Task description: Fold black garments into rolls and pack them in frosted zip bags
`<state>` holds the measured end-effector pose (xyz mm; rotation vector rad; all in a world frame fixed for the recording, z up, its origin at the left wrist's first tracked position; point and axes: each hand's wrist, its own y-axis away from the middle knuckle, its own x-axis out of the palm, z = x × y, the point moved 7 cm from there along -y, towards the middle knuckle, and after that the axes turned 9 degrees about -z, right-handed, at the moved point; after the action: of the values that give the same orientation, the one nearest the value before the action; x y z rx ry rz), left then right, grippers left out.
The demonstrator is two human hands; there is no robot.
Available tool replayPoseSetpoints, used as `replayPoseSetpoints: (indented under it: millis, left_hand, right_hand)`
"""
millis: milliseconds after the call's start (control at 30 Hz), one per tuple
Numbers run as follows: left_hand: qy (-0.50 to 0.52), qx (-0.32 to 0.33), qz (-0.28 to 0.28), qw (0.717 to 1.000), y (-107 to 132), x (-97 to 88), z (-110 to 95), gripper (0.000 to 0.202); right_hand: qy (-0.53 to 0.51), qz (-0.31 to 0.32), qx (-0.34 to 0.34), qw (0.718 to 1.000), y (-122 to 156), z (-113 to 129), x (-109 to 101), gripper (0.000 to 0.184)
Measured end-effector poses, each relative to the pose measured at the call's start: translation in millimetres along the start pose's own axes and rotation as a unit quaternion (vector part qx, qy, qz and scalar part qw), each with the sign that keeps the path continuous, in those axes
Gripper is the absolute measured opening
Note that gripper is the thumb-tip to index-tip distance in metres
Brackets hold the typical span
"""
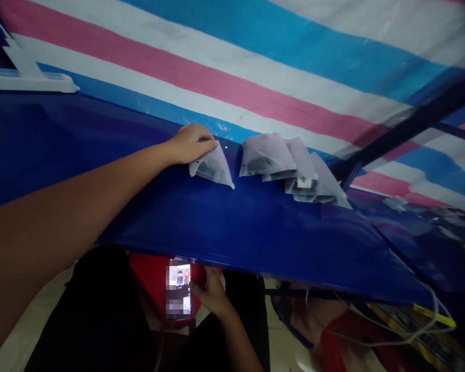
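Note:
My left hand (191, 143) reaches across the blue table, its fingers closed over the upper left part of a frosted plastic bag (213, 166). The bag lies on the table with something dark inside that I cannot make out. To its right several similar frosted bags (269, 154) lie overlapping in a row, one with a small white label. Below the table edge, a lit smartphone (179, 289) is over a red stool between my legs. My right hand (213, 292) is beside it, thumb stretched to the phone's right edge and fingers apart from the thumb.
The glossy blue table (256, 232) runs up to a striped plastic sheet (232, 77). A white device stand (42, 80) is at the far left. A dark metal bar (403, 124) slants on the right. Pale cables (403, 341) hang below the table; the red stool (145, 268) is under me.

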<state>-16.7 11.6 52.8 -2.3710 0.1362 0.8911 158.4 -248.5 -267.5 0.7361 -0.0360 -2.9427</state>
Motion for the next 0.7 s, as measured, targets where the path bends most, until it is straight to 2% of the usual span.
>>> replayPoseSetpoints:
  millis: [67,233,367,500,700]
  left_hand:
    - [-0.001,0.016,-0.003,1.000,-1,0.2,-1,0.028]
    - [0.000,0.006,-0.002,1.000,-1,0.6,1,0.027]
    - [-0.003,0.005,-0.004,1.000,-1,0.5,2,0.027]
    - [0.000,0.009,-0.006,1.000,-1,0.1,1,0.027]
    - [0.003,-0.002,-0.001,1.000,0,-1.6,2,0.027]
  right_hand:
    - [0.001,-0.005,0.004,1.000,0,-1,2,0.063]
    - [-0.003,-0.042,0.029,0.999,0,-9,2,0.066]
    - [-0.068,-0.022,0.008,0.997,0,-4,2,0.063]
    - [-0.051,0.005,-0.013,0.999,0,5,0,0.072]
    - [-0.090,-0.015,0.071,0.993,-2,-8,-4,0.053]
